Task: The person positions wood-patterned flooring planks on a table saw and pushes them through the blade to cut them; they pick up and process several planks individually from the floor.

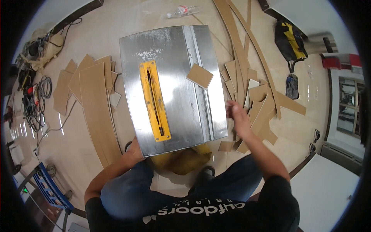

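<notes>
A silver metal saw table [176, 96] stands in front of me, with a long yellow slotted insert plate [156, 96] left of its middle. A small brown board piece [199, 76] lies across the grooved strip on the right of the top. My left hand [135, 150] is at the near left corner of the table, its fingers hidden by the edge. Just beyond the right edge hangs my right hand [240, 119], fingers loosely curled and a little blurred, with nothing visible in them.
Brown boards [92, 85] lie on the floor to the left. Offcuts [261, 104] and long curved strips [235, 42] are heaped at the right. A plastic bottle [183, 11] lies at the back. Cables [34, 100], a blue cart [50, 185] and a black-yellow bag [291, 42] are farther out.
</notes>
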